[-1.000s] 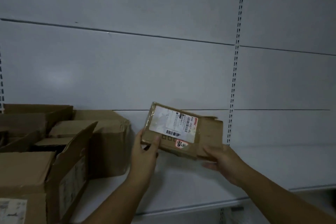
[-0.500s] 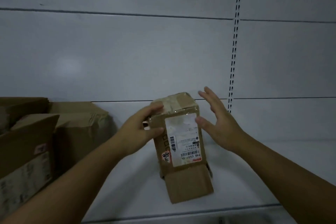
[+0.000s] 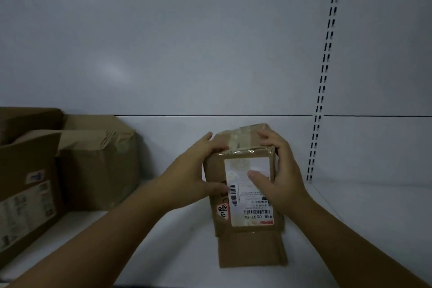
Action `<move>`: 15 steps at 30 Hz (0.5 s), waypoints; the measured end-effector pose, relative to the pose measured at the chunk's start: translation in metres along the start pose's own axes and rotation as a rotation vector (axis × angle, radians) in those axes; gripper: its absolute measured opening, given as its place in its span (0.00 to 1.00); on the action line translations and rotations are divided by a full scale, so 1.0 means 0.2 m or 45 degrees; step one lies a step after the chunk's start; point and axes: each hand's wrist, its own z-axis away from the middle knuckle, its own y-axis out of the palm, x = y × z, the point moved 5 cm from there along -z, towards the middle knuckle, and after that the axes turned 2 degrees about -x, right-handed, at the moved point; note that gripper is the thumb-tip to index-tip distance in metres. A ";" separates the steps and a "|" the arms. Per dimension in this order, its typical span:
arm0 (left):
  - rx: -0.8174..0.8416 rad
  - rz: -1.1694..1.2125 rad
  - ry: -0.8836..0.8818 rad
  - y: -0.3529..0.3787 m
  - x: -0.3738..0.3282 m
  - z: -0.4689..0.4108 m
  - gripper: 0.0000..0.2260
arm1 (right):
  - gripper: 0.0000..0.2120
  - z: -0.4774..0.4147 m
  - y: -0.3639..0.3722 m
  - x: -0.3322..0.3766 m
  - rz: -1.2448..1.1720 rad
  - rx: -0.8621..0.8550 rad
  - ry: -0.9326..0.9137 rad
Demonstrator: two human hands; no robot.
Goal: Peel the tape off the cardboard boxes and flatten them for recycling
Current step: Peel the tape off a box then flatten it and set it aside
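Cardboard box [image 3: 216, 170], small, brown and oblong, is resting on a smooth white shelf [image 3: 374, 217], with both hands holding it from either side. Nearest the camera, two bare forearms are reaching in from the bottom corners. Between them, one plain cardboard flap [image 3: 251, 252] of the box is lying open, pointing toward the viewer.

Above the flap, a white rectangular shipping label [image 3: 252, 206] with barcodes is covering most of the upward face, printed side facing away so the text is reading upside down. A small round sticker [image 3: 223, 211], pinkish with dark characters, is sitting just beside the label's lower left corner.

The left hand [image 3: 189, 177] is gripping the box's left side, fingers curling over the far edge and thumb lying on the labelled face. The right hand [image 3: 282, 177] is gripping the right side, fingers wrapping over the far end and thumb pressing on the label. Between the fingertips, a strip of glossy, wrinkled clear tape [image 3: 240, 141] is running across the far end.

Farther left, larger brown boxes are standing together: an open carton [image 3: 28, 194] with labels, a crumpled carton [image 3: 98, 166] and another [image 3: 28, 121] behind. A flat grey-white back panel [image 3: 187, 54] is rising behind everything, crossed by a slotted upright [image 3: 325, 77].
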 end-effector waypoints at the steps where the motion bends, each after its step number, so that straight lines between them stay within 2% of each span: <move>1: -0.008 0.034 0.017 0.01 0.00 0.00 0.28 | 0.26 0.02 0.00 -0.01 -0.041 -0.041 -0.007; 6: -0.196 0.201 0.067 0.06 0.08 -0.03 0.30 | 0.24 0.07 -0.03 -0.07 -0.111 -0.085 0.045; 13: -0.570 0.569 0.241 0.13 0.05 -0.07 0.14 | 0.18 0.07 -0.07 -0.12 -0.275 -0.058 0.134; 15: -0.589 0.580 0.266 0.14 0.06 -0.07 0.14 | 0.16 0.07 -0.06 -0.13 -0.307 -0.045 0.146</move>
